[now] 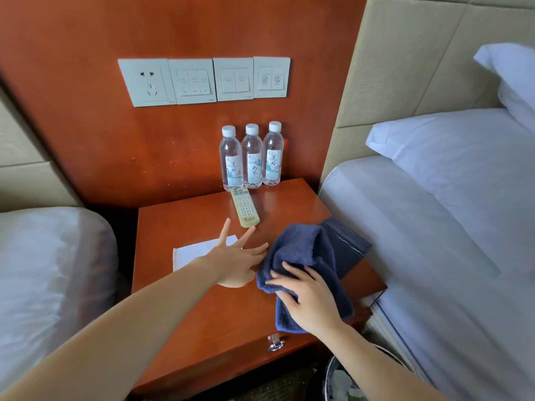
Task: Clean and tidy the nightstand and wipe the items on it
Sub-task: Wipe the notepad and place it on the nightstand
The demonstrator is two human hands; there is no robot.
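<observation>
Photog: Hotel rm, wooden nightstand (202,314) btwn two beds. Caption starts at the hands.

Desk: Go. What's each doing?

Photog: Right hand (309,299) lies on a dark-blue cloth (304,247), fingers spread & near-straight, pressing it to the top, not clenched. Left hand (234,261) is wide open, fingers fanned, palm down over a white notepad (188,254). Its fingertips are just beside the cloth's edge.

Desk: Why that way?

Photog: My read: a flat right palm gives the cloth full contact for wiping. The left either steadies the pad or is abt to shift it so the wood beneath gets done. Can't tell which.

Desk: And around them?

Photog: Dark folder (347,244) at the right edge, partly under the cloth. Remote (245,207) lies just past the left fingertips, not touched. Behind it, three water bottles (252,157) stand upright in a tight row vs. the wall panel, prob. kept at the back to leave the front free. Socket & switch plates (202,81) above. Drawer handle (275,342) & a bin (341,377) below.

Desk: Progress?

Photog: Looks mid-job. The cloth is on the top itself, w/ nothing to show the items have been wiped.
</observation>
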